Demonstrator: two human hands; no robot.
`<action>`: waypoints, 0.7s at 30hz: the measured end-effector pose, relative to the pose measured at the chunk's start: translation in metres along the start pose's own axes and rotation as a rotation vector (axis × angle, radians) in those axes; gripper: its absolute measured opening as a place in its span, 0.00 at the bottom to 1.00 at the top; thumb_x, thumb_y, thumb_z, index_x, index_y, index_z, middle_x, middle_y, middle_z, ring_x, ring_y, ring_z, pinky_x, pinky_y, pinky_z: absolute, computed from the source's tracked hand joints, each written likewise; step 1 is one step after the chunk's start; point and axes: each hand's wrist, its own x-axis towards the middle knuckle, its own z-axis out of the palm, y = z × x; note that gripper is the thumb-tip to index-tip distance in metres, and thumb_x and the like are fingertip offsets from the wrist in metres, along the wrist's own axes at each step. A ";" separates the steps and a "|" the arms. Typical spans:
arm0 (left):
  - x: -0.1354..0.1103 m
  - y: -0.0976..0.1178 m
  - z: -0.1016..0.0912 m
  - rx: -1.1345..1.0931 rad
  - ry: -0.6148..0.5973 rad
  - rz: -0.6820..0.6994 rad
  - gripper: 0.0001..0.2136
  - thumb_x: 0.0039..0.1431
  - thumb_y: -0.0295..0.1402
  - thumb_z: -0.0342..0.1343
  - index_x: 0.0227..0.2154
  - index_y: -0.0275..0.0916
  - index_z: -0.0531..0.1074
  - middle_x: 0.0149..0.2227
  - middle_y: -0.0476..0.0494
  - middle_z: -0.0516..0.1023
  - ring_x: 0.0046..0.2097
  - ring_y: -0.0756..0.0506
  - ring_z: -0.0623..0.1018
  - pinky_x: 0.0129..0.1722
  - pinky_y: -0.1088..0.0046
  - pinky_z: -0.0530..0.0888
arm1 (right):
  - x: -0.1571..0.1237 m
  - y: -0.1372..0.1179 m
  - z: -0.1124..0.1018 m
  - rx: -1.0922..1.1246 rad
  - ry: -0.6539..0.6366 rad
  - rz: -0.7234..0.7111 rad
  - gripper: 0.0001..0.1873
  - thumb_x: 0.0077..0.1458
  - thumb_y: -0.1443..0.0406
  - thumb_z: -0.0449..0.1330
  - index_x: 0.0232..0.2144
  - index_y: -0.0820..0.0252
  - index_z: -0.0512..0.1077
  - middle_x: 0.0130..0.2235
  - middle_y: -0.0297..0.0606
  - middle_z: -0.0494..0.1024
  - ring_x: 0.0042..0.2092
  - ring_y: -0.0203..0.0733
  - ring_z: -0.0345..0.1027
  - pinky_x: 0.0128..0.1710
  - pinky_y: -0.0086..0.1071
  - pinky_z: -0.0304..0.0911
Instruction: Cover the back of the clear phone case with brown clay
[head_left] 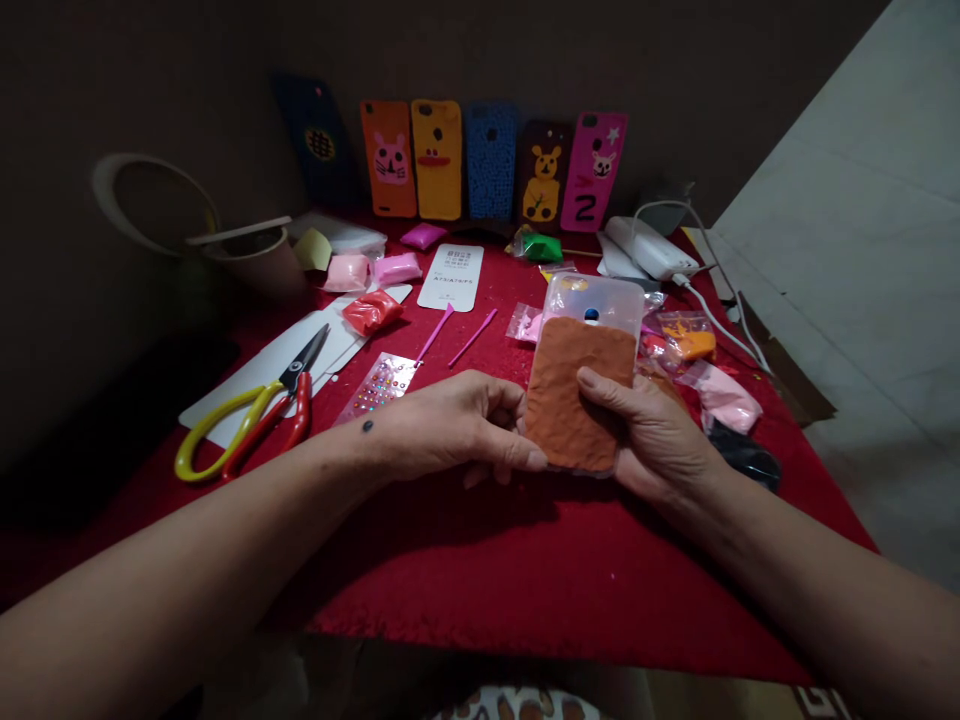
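A clear phone case (pixel 626 298) is held up above the red cloth, tilted toward me. Brown clay (pixel 574 400) with a bumpy surface covers its lower part, while the top around the camera opening is bare. My right hand (pixel 660 435) grips the case from the right, thumb lying on the clay and the other fingers behind. At the lower left edge, my left hand (pixel 472 430) pinches the case between thumb and fingers; some of those fingertips are hidden. Two pink modelling tools (pixel 474 338) and a sheet of stick-on gems (pixel 382 385) lie beyond my left hand.
Scissors (pixel 281 410) with yellow and red handles rest on white card at left. Several decorated phone cases (pixel 437 160) stand against the back wall. Clay packets (pixel 373 312) lie about, and a white power bank (pixel 651 248) with cables sits back right. A cup (pixel 255 260) stands back left.
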 end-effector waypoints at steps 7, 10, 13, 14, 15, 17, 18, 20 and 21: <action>0.002 -0.003 0.000 -0.022 0.038 -0.012 0.11 0.52 0.38 0.61 0.29 0.32 0.73 0.20 0.51 0.70 0.19 0.55 0.66 0.18 0.80 0.63 | 0.000 -0.001 0.001 -0.037 -0.029 0.035 0.18 0.40 0.66 0.71 0.36 0.58 0.74 0.32 0.35 0.82 0.33 0.47 0.78 0.40 0.49 0.74; 0.002 -0.002 -0.001 -0.052 0.027 -0.003 0.11 0.51 0.37 0.63 0.31 0.32 0.74 0.22 0.51 0.71 0.20 0.55 0.67 0.19 0.81 0.64 | -0.002 -0.002 0.001 -0.042 -0.024 0.033 0.17 0.40 0.67 0.71 0.36 0.58 0.74 0.32 0.34 0.82 0.32 0.46 0.78 0.40 0.50 0.74; 0.001 0.000 0.000 -0.068 0.006 0.021 0.12 0.50 0.38 0.63 0.32 0.33 0.75 0.24 0.49 0.73 0.22 0.54 0.68 0.19 0.81 0.65 | -0.003 -0.002 0.001 -0.032 -0.009 0.031 0.17 0.40 0.68 0.71 0.36 0.58 0.74 0.33 0.34 0.82 0.33 0.46 0.78 0.41 0.50 0.74; 0.001 0.001 0.000 -0.062 0.018 0.025 0.12 0.51 0.38 0.63 0.31 0.32 0.76 0.24 0.49 0.73 0.23 0.54 0.68 0.19 0.80 0.65 | -0.003 -0.002 0.001 -0.035 -0.011 0.034 0.17 0.41 0.68 0.71 0.36 0.58 0.74 0.32 0.34 0.82 0.33 0.46 0.78 0.41 0.50 0.74; 0.001 0.001 0.000 -0.054 0.038 0.026 0.12 0.51 0.38 0.62 0.29 0.32 0.76 0.24 0.49 0.73 0.22 0.54 0.68 0.19 0.80 0.65 | -0.003 -0.002 0.001 -0.040 -0.019 0.039 0.16 0.41 0.67 0.70 0.36 0.58 0.74 0.32 0.34 0.82 0.33 0.47 0.78 0.41 0.51 0.74; 0.001 0.001 0.001 -0.042 0.087 0.018 0.11 0.52 0.38 0.62 0.27 0.32 0.75 0.23 0.49 0.72 0.22 0.54 0.68 0.19 0.80 0.64 | -0.003 -0.002 0.001 -0.050 -0.036 0.049 0.15 0.42 0.67 0.70 0.35 0.58 0.74 0.31 0.35 0.82 0.32 0.47 0.78 0.40 0.51 0.74; 0.001 0.000 0.001 -0.041 0.096 0.015 0.11 0.52 0.37 0.62 0.26 0.32 0.75 0.23 0.48 0.72 0.22 0.54 0.68 0.19 0.80 0.64 | -0.003 -0.002 0.001 -0.050 -0.038 0.050 0.14 0.43 0.67 0.70 0.35 0.58 0.74 0.31 0.35 0.82 0.32 0.46 0.78 0.40 0.51 0.74; 0.001 -0.001 -0.001 -0.060 0.070 0.030 0.10 0.50 0.36 0.63 0.27 0.32 0.75 0.26 0.46 0.75 0.24 0.53 0.69 0.20 0.80 0.63 | -0.003 -0.002 0.001 -0.030 -0.034 0.047 0.14 0.43 0.67 0.70 0.35 0.58 0.74 0.32 0.35 0.82 0.32 0.46 0.78 0.40 0.50 0.74; 0.001 -0.002 -0.002 -0.082 0.050 0.044 0.09 0.49 0.35 0.64 0.28 0.32 0.75 0.28 0.46 0.76 0.25 0.53 0.70 0.21 0.80 0.64 | -0.003 -0.002 0.001 -0.018 -0.032 0.052 0.14 0.43 0.68 0.69 0.35 0.58 0.74 0.33 0.35 0.82 0.33 0.45 0.78 0.41 0.49 0.74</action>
